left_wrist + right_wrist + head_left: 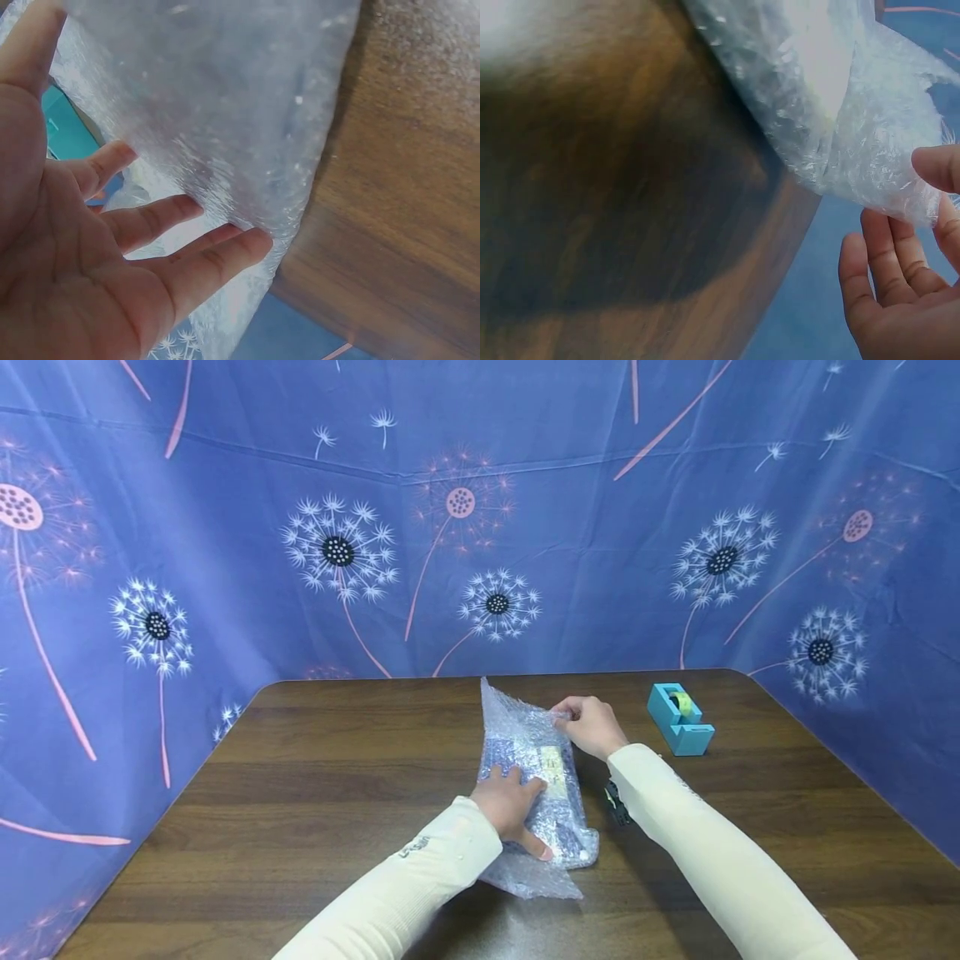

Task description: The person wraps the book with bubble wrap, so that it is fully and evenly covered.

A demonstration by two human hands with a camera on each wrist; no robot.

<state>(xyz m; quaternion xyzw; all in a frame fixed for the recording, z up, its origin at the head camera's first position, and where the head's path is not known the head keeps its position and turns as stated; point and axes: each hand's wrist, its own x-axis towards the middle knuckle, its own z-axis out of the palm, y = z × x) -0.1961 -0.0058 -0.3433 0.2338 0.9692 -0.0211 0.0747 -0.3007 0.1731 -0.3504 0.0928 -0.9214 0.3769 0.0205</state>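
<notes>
A sheet of clear bubble wrap (566,827) is folded around a flat object with a pale yellow label (552,768); the wrap blurs what the object is. My left hand (508,806) rests on the wrapped bundle with fingers spread. In the left wrist view, straight fingers of that hand (112,247) touch the bubble wrap (225,97). At the bundle's far right corner, my right hand (592,727) pinches the edge of the wrap. The right wrist view shows the wrap's corner (885,142) between thumb and fingers of the right hand (900,292).
A teal tape dispenser (681,731) with a yellowish roll stands on the wooden table (322,777), right of the bundle. A blue cloth with dandelion prints (570,527) hangs behind the table and along its sides.
</notes>
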